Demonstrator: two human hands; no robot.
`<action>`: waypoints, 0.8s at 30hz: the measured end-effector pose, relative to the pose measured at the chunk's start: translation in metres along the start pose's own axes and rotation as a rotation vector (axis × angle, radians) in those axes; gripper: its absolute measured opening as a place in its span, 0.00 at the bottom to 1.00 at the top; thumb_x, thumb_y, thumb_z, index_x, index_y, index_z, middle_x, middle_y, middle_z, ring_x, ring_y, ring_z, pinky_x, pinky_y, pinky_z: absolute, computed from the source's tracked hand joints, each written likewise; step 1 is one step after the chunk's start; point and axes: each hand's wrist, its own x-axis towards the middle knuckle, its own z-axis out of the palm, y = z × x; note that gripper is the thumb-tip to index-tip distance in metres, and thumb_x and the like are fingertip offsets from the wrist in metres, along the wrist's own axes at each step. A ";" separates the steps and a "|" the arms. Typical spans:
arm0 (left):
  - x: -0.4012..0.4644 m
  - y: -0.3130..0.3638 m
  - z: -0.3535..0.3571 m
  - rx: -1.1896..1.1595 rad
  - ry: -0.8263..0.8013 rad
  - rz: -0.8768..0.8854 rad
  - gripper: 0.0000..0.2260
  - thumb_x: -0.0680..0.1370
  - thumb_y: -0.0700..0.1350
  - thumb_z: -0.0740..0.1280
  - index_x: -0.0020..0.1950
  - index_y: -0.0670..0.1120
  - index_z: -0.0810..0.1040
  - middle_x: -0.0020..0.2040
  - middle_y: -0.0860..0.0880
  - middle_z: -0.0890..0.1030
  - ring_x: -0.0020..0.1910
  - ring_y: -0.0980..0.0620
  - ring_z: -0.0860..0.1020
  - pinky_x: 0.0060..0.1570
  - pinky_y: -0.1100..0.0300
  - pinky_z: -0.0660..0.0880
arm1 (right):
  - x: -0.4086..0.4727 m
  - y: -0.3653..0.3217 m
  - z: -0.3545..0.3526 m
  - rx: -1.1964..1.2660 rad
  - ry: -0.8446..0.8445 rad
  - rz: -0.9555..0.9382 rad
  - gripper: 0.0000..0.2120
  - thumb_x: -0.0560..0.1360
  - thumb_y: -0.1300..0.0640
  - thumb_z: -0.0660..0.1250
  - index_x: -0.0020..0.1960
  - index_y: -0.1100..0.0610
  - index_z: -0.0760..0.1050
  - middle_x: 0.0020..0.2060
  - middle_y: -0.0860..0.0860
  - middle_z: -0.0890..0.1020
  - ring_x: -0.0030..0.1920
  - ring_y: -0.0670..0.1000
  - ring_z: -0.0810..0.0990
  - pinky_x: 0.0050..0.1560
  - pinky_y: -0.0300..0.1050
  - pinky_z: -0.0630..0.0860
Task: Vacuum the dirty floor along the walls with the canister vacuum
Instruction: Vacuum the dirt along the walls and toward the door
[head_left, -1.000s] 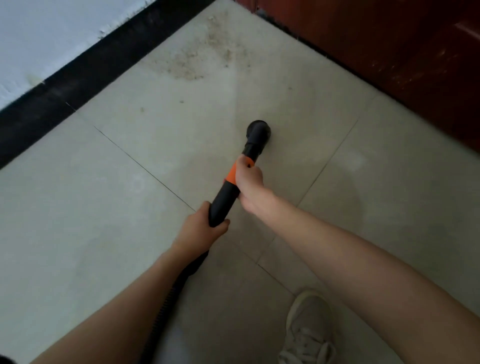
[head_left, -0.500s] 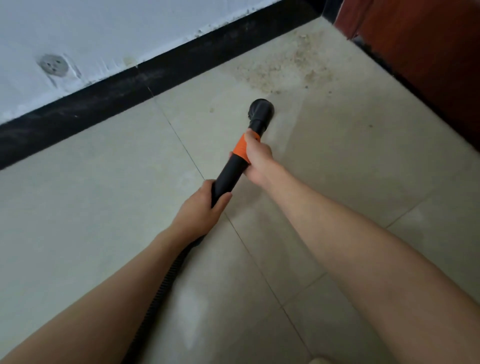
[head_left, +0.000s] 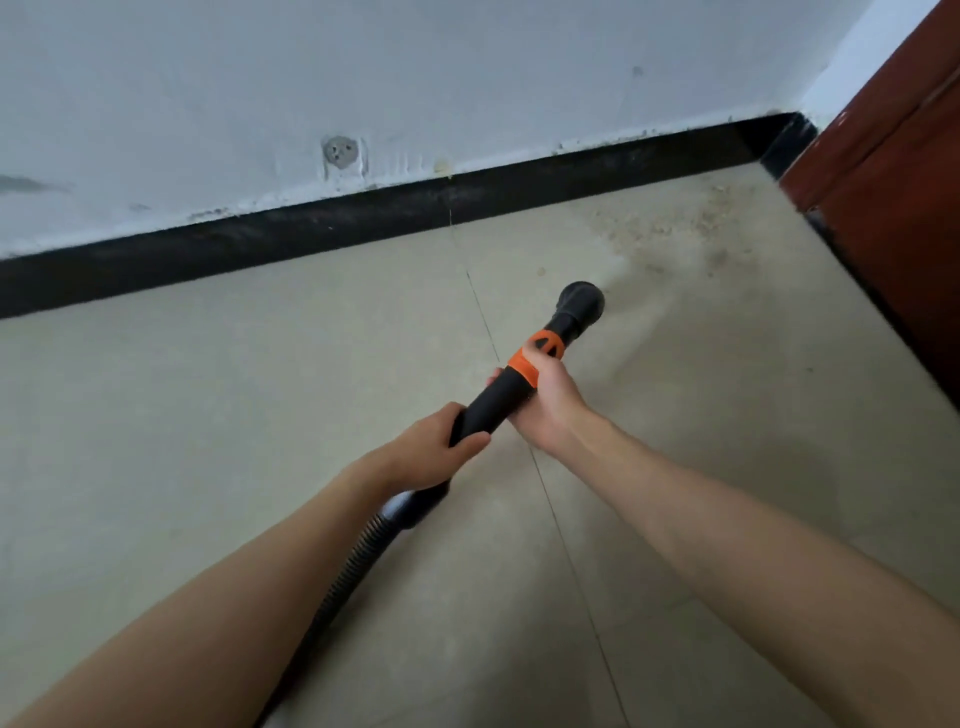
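Beige floor (head_left: 208, 415) lies open; both hands (left hand (head_left: 431, 452), right hand (head_left: 550, 400)) wrap fingers round wand (head_left: 498, 400) near baseboard (head_left: 311, 239).

A bare room corner indoors: beige floor tiles (head_left: 208, 415), black baseboard (head_left: 311, 234), scuffed white wall (head_left: 467, 78), reddish-brown wooden door (head_left: 893, 182) at right.

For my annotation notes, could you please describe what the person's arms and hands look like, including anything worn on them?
Both forearms are bare as far as the frame shows: no sleeve, glove, watch or bracelet is visible. The left hand and the right hand show no rings on the parts in view. The fingernails look short and unpainted where they can be seen.
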 end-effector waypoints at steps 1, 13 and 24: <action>-0.012 0.002 -0.014 -0.030 0.006 -0.008 0.14 0.81 0.51 0.60 0.61 0.43 0.69 0.48 0.47 0.76 0.45 0.49 0.75 0.46 0.58 0.69 | -0.012 -0.003 0.012 -0.034 -0.021 -0.006 0.10 0.80 0.52 0.64 0.49 0.59 0.69 0.37 0.55 0.75 0.37 0.51 0.76 0.40 0.45 0.76; -0.251 0.095 -0.219 -0.378 0.266 -0.092 0.07 0.79 0.45 0.64 0.55 0.45 0.72 0.43 0.47 0.78 0.41 0.49 0.76 0.48 0.52 0.74 | -0.272 -0.062 0.204 -0.662 -0.251 -0.149 0.09 0.78 0.51 0.66 0.46 0.58 0.76 0.45 0.53 0.81 0.48 0.53 0.80 0.47 0.42 0.75; -0.517 0.170 -0.393 -0.582 0.507 -0.140 0.04 0.80 0.43 0.63 0.53 0.46 0.72 0.38 0.51 0.76 0.37 0.53 0.75 0.43 0.60 0.73 | -0.549 -0.079 0.401 -1.006 -0.488 -0.337 0.09 0.80 0.50 0.64 0.44 0.54 0.74 0.43 0.53 0.80 0.48 0.54 0.80 0.58 0.52 0.76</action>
